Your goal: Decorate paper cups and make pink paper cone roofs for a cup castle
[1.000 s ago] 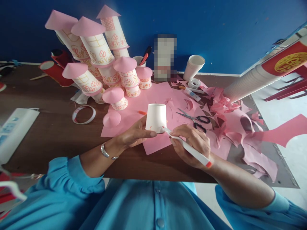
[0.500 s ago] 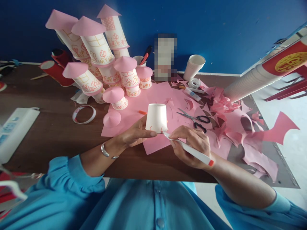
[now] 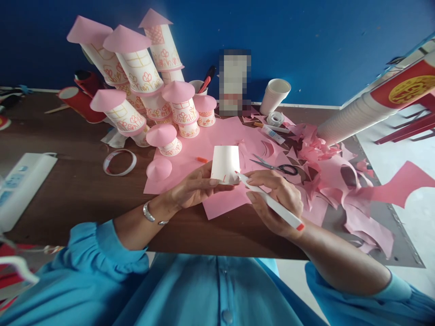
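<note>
My left hand (image 3: 195,188) is closed on a white paper cup (image 3: 226,163), thumb at its lower edge. The cup is upside down and tilted, with a few short red strokes near its rim. In my right hand (image 3: 278,201) is a white marker (image 3: 277,209) with a red end, its tip at the cup's lower right side. Pink paper (image 3: 224,203) lies under and behind the cup. An orange-red cap (image 3: 202,160) rests on it, left of the cup.
Decorated cup towers with pink cone roofs (image 3: 127,38) stand at the back left. Scissors (image 3: 275,166), a glue tube (image 3: 273,134) and pink scraps (image 3: 363,194) lie right. A tape roll (image 3: 119,163) is left; stacked cups (image 3: 360,113) lean at the far right.
The cup has turned and shifted slightly right and up in my left hand. My right hand has moved a little right, and the marker's tip is higher on the cup.
</note>
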